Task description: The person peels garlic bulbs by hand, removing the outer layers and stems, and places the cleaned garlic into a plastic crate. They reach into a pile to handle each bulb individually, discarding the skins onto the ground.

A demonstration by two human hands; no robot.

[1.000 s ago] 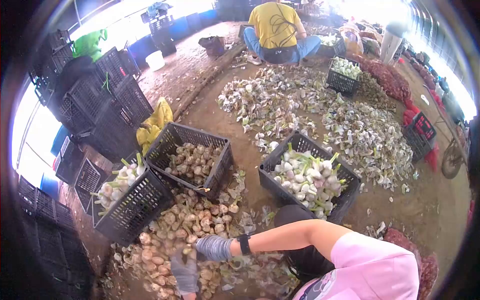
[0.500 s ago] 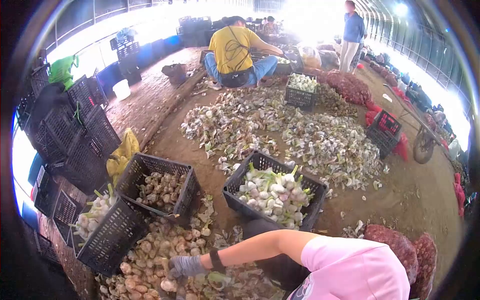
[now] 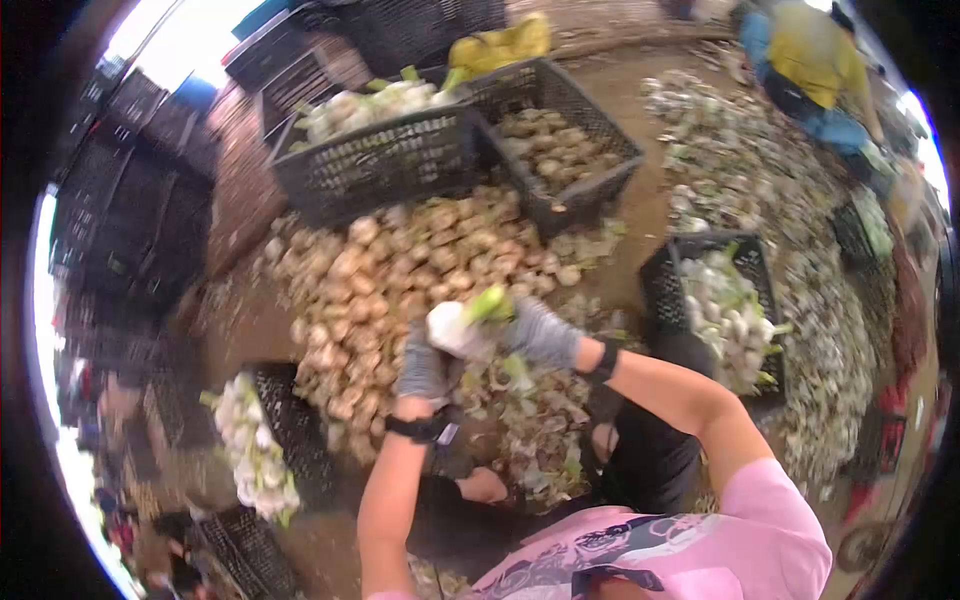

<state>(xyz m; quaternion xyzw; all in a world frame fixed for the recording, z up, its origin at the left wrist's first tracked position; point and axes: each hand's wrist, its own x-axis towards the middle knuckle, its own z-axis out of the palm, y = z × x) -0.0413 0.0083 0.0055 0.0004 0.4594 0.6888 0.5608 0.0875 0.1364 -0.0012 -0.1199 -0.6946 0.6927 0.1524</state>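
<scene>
A white garlic bulb (image 3: 452,330) with a short green stem is held up between my two gloved hands. My left hand (image 3: 425,365), in a grey glove, closes round the bulb from the left and below. On the other side, my right hand (image 3: 542,335), gloved the same way, grips the bulb by its stem end; its fingertips are partly blurred. Beneath and beyond my hands spreads a heap of unpeeled garlic (image 3: 375,290), brownish and dirty. Stripped garlic skins (image 3: 540,430) lie on the ground below my right forearm.
Black crates of white garlic stand at the right (image 3: 715,315), lower left (image 3: 290,425) and back (image 3: 375,165). Another crate (image 3: 560,205) holds brownish bulbs. Stacked black crates (image 3: 125,235) rise at the left. A person in yellow (image 3: 805,55) crouches beyond the skins at upper right.
My view has swung left and down. My right hand has come up from the heap, and my left hand is now in sight, with a white garlic bulb between them.
</scene>
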